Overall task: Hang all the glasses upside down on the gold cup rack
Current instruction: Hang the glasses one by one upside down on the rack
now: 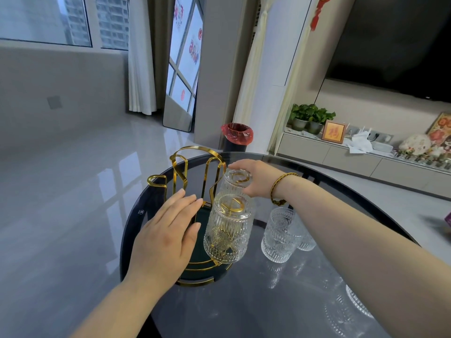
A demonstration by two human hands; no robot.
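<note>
- right hand has its fingers wrapped round the upturned far glass, which sits over a gold cup rack prong; if it isn't seated it'll likely slide off
- left hand lies flat, fingers together, holding nothing, just beside the hung near glass; a nudge could knock it
- two upright glasses wait on the bench below the right wrist; an elbow bump could tip them

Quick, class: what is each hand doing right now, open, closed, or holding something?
Left hand: open, fingers flat against the gold cup rack, gripping nothing.
Right hand: closed around the upside-down far glass on the rack.
</note>
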